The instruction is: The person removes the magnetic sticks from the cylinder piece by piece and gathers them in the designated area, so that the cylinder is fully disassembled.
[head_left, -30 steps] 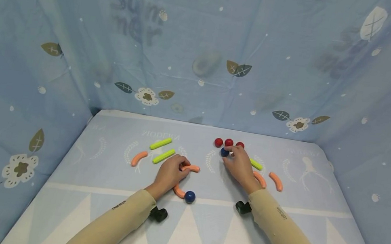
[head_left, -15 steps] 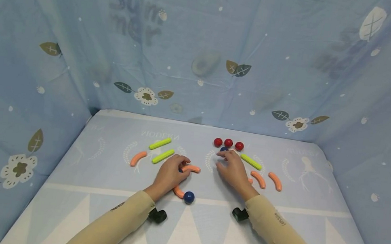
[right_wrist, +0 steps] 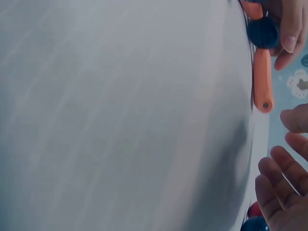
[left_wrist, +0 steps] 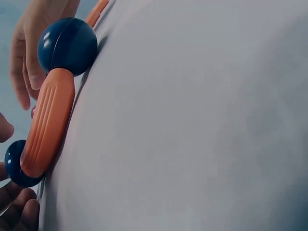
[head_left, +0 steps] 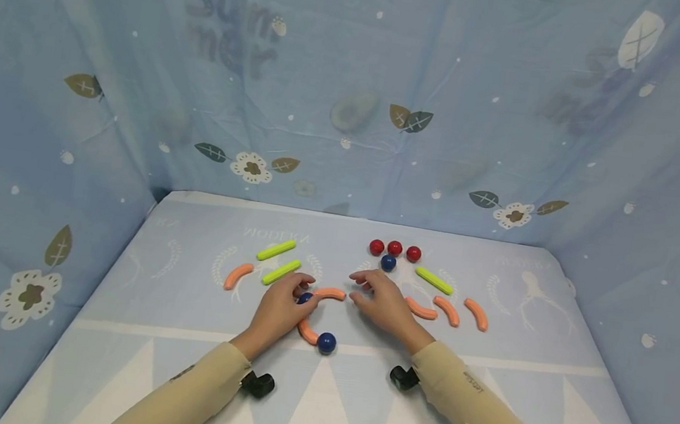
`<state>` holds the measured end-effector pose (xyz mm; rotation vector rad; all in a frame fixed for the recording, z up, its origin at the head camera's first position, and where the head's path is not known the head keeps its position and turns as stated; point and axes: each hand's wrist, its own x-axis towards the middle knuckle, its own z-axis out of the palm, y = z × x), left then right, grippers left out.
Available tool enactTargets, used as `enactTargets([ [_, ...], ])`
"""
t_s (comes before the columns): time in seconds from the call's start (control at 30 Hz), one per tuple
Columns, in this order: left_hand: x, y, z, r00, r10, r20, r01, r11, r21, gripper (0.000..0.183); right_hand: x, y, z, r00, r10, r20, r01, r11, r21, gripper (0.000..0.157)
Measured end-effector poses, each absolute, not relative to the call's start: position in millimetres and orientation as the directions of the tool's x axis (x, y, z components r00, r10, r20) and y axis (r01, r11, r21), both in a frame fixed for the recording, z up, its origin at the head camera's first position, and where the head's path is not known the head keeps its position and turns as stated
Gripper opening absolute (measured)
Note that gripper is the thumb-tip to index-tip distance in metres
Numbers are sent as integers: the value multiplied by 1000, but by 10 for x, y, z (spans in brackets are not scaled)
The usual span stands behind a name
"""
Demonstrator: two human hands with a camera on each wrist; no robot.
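My left hand (head_left: pixel 276 309) is around a small glossy blue ball (head_left: pixel 304 298), its thumb and fingers spread about it. In the left wrist view the thumb stands apart from that ball (left_wrist: pixel 17 163), with the fingers (left_wrist: pixel 21 209) close beside it. One curved orange rod (head_left: pixel 330 293) runs right from the ball; another orange rod (head_left: pixel 308 332) leads down to a second blue ball (head_left: pixel 327 343). My right hand (head_left: pixel 384 304) holds nothing, fingers loosely bent, just right of the first rod's free end.
Several red balls, one here (head_left: pixel 395 248), and a blue ball (head_left: pixel 388 262) sit at the back. Right of them are a yellow-green rod (head_left: pixel 434 280) and loose orange rods (head_left: pixel 446 310). Yellow-green rods (head_left: pixel 281 272) and an orange rod (head_left: pixel 239 276) lie left. Patterned cloth (head_left: pixel 355 86) encloses the table.
My right hand has left the back blue ball and come left and nearer, uncovering the yellow-green rod and an orange rod. My left hand has shifted slightly left, loosening around its ball.
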<state>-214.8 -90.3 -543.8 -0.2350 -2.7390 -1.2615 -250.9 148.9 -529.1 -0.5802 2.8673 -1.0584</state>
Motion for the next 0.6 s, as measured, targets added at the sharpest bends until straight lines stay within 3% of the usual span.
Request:
enactTargets([
  [0.37,-2114,-996,-5488,-982,85,166,182,635,751,40,-2570,1199,-5350,-864,-496,90,-430,633,-644,36],
  [0.6,-2111,-1002,-5487,-983,84,162,179,627,758,40,-2577,1099,-5369,-844,-524,117,-487,655,-578,22],
])
